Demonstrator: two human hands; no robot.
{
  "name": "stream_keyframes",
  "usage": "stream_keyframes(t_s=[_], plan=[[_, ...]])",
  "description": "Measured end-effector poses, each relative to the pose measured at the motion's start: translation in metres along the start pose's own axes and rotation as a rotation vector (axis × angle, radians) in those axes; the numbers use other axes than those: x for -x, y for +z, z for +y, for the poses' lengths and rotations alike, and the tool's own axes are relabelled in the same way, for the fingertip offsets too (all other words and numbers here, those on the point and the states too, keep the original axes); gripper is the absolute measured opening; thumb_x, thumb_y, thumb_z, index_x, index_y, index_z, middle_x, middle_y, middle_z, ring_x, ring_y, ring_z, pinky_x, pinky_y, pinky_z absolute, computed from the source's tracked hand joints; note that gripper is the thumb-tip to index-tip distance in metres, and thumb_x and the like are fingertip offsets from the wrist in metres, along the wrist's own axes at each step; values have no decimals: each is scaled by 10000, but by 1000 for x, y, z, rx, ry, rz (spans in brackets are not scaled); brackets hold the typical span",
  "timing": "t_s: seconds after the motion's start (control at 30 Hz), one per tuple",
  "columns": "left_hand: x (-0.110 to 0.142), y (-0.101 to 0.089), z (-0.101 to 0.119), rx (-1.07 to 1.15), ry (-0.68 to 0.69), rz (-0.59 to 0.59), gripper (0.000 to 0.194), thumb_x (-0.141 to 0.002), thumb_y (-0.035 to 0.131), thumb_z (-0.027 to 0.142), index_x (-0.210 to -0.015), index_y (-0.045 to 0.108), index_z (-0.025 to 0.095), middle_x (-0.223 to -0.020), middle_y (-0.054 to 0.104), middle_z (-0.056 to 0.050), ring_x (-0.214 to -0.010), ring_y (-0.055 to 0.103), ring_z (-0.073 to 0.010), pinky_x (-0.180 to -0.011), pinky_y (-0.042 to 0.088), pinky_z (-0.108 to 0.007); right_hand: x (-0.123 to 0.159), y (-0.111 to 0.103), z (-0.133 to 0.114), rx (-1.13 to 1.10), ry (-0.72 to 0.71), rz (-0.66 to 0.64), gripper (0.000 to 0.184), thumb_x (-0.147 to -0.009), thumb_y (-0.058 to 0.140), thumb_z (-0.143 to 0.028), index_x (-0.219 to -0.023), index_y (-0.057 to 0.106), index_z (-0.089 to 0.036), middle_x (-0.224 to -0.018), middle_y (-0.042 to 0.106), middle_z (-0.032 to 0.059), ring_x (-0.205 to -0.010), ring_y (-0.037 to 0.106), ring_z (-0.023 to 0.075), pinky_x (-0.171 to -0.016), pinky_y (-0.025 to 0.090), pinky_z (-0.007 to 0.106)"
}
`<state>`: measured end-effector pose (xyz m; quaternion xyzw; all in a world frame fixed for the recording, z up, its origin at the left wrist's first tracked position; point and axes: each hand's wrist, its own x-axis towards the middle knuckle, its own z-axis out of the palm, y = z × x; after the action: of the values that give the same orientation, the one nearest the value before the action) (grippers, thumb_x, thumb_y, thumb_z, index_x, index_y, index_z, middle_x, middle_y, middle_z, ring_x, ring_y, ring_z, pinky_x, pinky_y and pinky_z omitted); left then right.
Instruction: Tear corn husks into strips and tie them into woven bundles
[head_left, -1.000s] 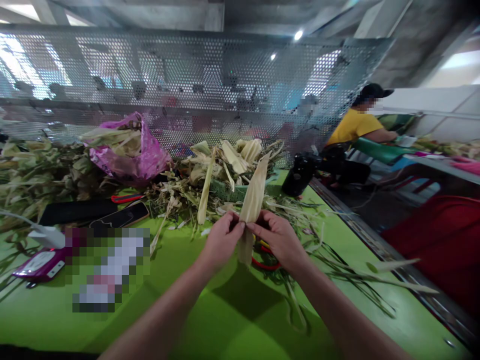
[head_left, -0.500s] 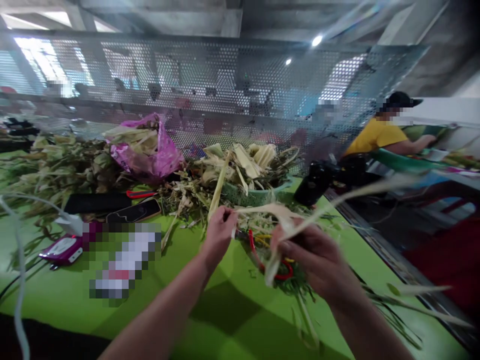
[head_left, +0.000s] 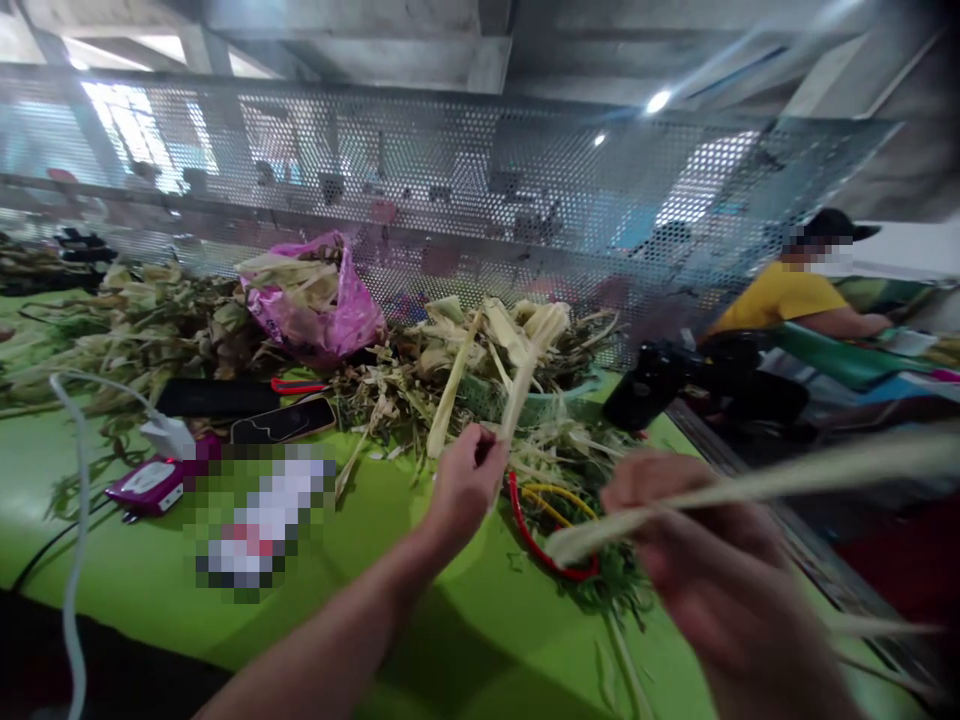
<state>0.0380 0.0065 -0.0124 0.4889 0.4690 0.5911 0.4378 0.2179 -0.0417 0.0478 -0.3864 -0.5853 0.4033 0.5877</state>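
Note:
My left hand is closed, pinching the lower end of a pale corn husk strip that stands up toward the green basket. Farther right, my right hand, partly blurred, grips another long husk strip. That strip's near end pokes out to the left of the fingers, and its far end trails off at the right edge. Between the hands, red and yellow looped handles lie among green shreds. Dry husks heap over the basket, and one long husk leans against its front.
A pink plastic bag of husks stands behind, beside a husk pile. To the left are a phone, a purple power strip and a white cable. A black camera stands right; beyond sits a person in yellow.
The husk stretched between my hands is now two separate strips. My right hand has moved right and nearer, away from my left hand. The whole view has shifted slightly.

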Motion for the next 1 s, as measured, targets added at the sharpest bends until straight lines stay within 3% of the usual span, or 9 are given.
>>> stream_keyframes(t_s=[0.13, 0.23, 0.37, 0.5, 0.6, 0.73, 0.83, 0.93, 1.0], plan=[[19, 12, 7, -7, 103, -132, 117, -826, 535, 278, -773, 563, 177, -718, 571, -4, -640, 490, -117, -569, 376, -221, -18, 34, 33, 19, 203, -86, 224, -684, 769, -364, -839, 658, -246, -780, 635, 28, -732, 580, 196, -674, 494, 331], [21, 13, 5, -61, 182, -162, 106, -825, 509, 205, -795, 605, 174, -771, 607, -29, -704, 529, -140, -646, 415, -240, -23, 31, 49, 88, 188, -40, 286, -684, 774, -374, -874, 617, -230, -792, 639, 11, -754, 583, 186, -701, 490, 306], [16, 11, 0, -69, 209, -187, 162, -849, 505, 241, -827, 655, 185, -803, 643, -47, -733, 557, -159, -692, 438, -265, -25, 26, 50, 34, 169, 9, 374, -666, 786, -375, -949, 584, -236, -848, 658, 5, -807, 604, 184, -743, 491, 301], [13, 10, -6, -62, 185, -251, 178, -846, 515, 250, -821, 677, 181, -790, 662, -48, -718, 566, -157, -676, 439, -259, -25, 29, 50, -37, 219, -72, 291, -709, 751, -351, -944, 644, -217, -893, 690, 18, -872, 617, 203, -827, 482, 328], [9, 6, -7, -61, 105, -244, 182, -832, 521, 249, -792, 677, 164, -706, 647, -44, -627, 550, -142, -604, 427, -250, -25, 27, 51, -113, 234, -24, 220, -720, 740, -331, -896, 666, -220, -880, 698, 10, -844, 625, 195, -833, 483, 334], [-9, -16, 0, 24, 20, -102, 234, -827, 536, 329, -912, 675, 161, -650, 612, -14, -537, 531, -120, -542, 419, -239, -26, 21, 46, -180, 225, 58, 152, -734, 728, -315, -844, 658, -236, -817, 689, -6, -751, 618, 161, -743, 503, 301], [-27, -46, 9, -186, 103, 123, 298, -843, 513, 378, -970, 691, 176, -632, 578, -4, -542, 505, -121, -544, 403, -239, -25, 19, 41, -134, 241, -9, 187, -707, 751, -318, -848, 660, -235, -781, 674, -7, -736, 615, 162, -720, 502, 293], [-39, -76, 13, -553, 243, 303, 361, -779, 618, 330, -1099, 668, 172, -942, 630, -83, -878, 579, -199, -794, 444, -307, -21, 22, 39, -24, 308, -204, 204, -688, 766, -333, -828, 678, -214, -768, 662, 8, -716, 602, 166, -690, 487, 285], [-42, -89, 16, -816, 261, 391, 555, -715, 693, 303, -1252, 583, 217, -1222, 543, -123, -1132, 489, -287, -940, 379, -393, -17, 26, 40, 66, 360, -396, 192, -701, 753, -349, -803, 682, -203, -740, 645, 6, -674, 575, 154, -646, 462, 271]])
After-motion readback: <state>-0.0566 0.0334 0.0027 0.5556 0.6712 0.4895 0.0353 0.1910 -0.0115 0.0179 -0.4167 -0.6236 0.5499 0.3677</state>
